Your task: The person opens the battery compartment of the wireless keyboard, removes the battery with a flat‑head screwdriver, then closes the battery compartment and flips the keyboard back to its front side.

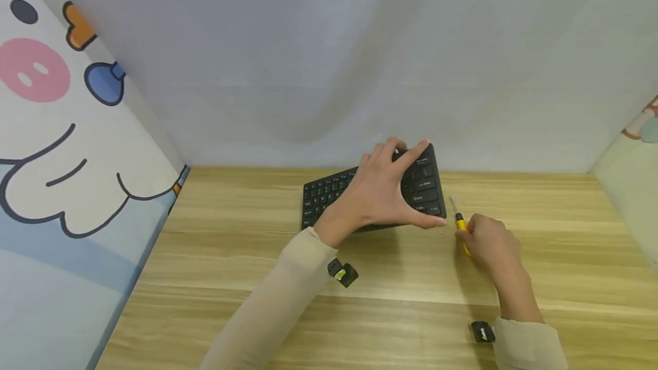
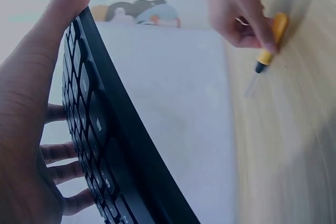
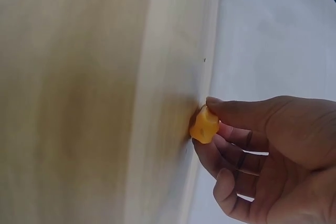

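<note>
A black keyboard (image 1: 425, 190) is held near the back of the table, tilted, its keys facing up toward the head camera. My left hand (image 1: 375, 190) grips it across its width, thumb at the near long edge and fingertips at the far one. Part of the keys is hidden under that hand. To the right, my right hand (image 1: 493, 244) pinches the yellow handle of a screwdriver (image 1: 461, 224) between thumb and fingers, low over the table. Its metal shaft points toward the back wall. The right wrist view shows only the end of the yellow handle (image 3: 205, 125).
The wooden table (image 1: 411, 324) meets a pale wall (image 1: 308, 73) just behind the keyboard. A cartoon-printed panel (image 1: 92, 159) stands along the left side, and another pale panel (image 1: 629, 187) borders the right. A tiny dark speck (image 1: 442, 234) lies on the wood between the hands.
</note>
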A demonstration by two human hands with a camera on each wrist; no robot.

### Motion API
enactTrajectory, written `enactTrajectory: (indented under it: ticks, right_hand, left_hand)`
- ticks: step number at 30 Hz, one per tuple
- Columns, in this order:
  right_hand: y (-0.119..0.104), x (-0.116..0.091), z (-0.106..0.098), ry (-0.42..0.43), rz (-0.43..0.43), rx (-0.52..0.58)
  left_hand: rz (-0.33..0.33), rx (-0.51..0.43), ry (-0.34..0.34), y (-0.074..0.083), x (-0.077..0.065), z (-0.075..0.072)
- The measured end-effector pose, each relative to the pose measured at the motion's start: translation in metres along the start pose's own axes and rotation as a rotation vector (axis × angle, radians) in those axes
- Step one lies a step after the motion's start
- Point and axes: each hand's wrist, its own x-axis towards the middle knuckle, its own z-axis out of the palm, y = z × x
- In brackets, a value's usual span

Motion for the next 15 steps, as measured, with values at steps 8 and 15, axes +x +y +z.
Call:
enactTrajectory:
  ticks: [8,15]
  right_hand:
    - [0.002,-0.001,0.001,0.013,0.005,0.011]
    - [0.005,-0.003,0.002,0.016,-0.005,0.011]
  left_hand:
    - [0.037,-0.152,0.12,-0.003,-0.006,-0.015]
    - [0.018,-0.358,0.193,-0.009,-0.013,-0.025]
